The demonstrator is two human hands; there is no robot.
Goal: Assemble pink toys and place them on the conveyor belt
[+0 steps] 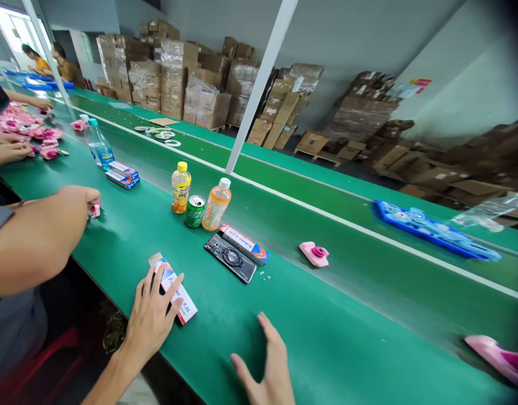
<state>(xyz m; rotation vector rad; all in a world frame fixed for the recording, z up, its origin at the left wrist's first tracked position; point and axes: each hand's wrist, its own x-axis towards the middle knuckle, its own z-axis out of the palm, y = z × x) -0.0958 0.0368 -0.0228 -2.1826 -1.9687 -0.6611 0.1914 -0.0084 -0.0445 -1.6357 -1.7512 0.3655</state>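
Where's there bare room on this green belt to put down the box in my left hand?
Bare green belt lies between your right hand and the pink piece, and between the green can and the co-worker's hand. It's crowded around the black phone and juice bottles, and far left among the pink pieces.

Stacked cardboard cartons (206, 95), grey warehouse wall (339, 39)

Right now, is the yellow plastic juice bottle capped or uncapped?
Capped: a yellow screw cap sits on the neck of the yellow plastic juice bottle.
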